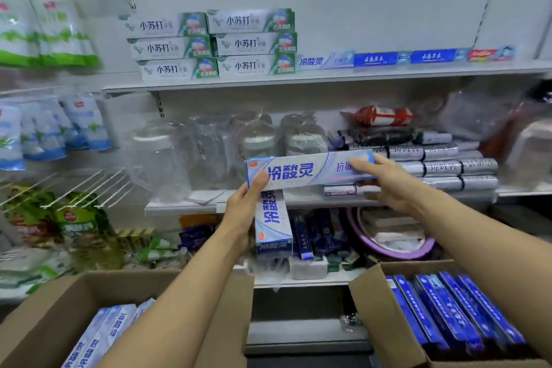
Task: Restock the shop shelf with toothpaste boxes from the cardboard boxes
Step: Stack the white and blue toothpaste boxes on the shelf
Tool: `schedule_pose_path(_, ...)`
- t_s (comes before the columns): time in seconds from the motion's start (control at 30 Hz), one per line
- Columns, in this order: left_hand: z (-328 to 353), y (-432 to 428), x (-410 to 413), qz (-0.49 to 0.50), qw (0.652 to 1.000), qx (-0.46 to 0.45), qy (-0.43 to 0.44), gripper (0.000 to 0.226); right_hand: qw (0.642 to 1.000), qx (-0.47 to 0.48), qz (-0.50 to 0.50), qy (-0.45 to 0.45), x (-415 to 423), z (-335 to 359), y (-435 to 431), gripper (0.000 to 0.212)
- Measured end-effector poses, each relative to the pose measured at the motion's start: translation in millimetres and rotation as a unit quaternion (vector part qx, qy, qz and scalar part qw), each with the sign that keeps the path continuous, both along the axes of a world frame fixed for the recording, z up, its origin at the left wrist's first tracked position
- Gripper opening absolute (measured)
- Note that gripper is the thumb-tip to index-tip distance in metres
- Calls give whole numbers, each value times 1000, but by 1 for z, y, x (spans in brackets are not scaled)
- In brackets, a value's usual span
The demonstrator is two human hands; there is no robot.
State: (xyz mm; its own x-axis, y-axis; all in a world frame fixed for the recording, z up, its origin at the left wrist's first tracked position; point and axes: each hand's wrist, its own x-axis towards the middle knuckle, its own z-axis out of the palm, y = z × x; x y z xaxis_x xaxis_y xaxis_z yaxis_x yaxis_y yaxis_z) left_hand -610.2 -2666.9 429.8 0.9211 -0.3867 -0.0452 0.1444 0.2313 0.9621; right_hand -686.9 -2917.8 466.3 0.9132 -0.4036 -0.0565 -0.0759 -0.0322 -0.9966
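Pale blue-and-white toothpaste box (310,170), long, card, held level in mid-air before the middle shelf, well below the white upper shelf (328,76) where a matching box lies. Step in hand: carrying stock up for placing; next move likely a lift and slide into that row. Left hand (245,206) pinches the box's left end, thumb on its face, and appears to clamp a second, upright box (273,224). Right hand (388,185), fingers extended, steadies the right end. Open brown cardboard box (59,305) below, part full.
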Motion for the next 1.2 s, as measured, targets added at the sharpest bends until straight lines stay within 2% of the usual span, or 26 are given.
schedule_pose_path(0.07, 16, -10, 2, -1, 1000, 9, -14, 57, 999, -40, 29, 14, -6, 16, -18, 15)
schedule_pose_path(0.13, 31, -19, 7, -6, 999, 18, -33, 67, 997, -57, 49, 7, -7, 31, -33, 22)
schedule_pose_path(0.2, 46, -28, 14, -4, 998, 22, -59, 71, 996, -59, 65, -31, -7, 46, -43, 29)
schedule_pose_path(0.27, 64, -37, 21, 6, 996, 25, -87, 63, 993, -61, 74, -75, -2, 60, -52, 37)
schedule_pose_path(0.43, 112, -62, 50, 92, 988, 28, -124, 24, 983, -16, 22, -180, 19, 95, -82, 40)
schedule_pose_path(0.5, 129, -71, 63, 113, 981, 35, -156, 34, 978, -20, -11, -206, 30, 109, -96, 48)
schedule_pose_path(0.57, 146, -80, 76, 120, 977, 37, -172, 39, 972, -32, -48, -227, 45, 123, -111, 42)
schedule_pose_path(0.63, 160, -90, 91, 117, 976, 31, -181, 39, 967, -77, -98, -222, 62, 136, -126, 36)
schedule_pose_path(0.73, 176, -105, 118, 107, 977, 15, -186, 41, 945, -172, -182, -212, 89, 153, -147, 41)
schedule_pose_path(0.83, 185, -115, 133, 99, 981, -9, -167, 41, 931, -208, -212, -210, 118, 164, -165, 46)
schedule_pose_path(1.03, 192, -140, 159, 113, 980, -20, -165, 42, 934, -255, -181, -174, 187, 171, -189, 53)
schedule_pose_path(1.2, 188, -161, 174, 141, 973, -29, -182, 53, 930, -297, -176, -122, 233, 165, -206, 55)
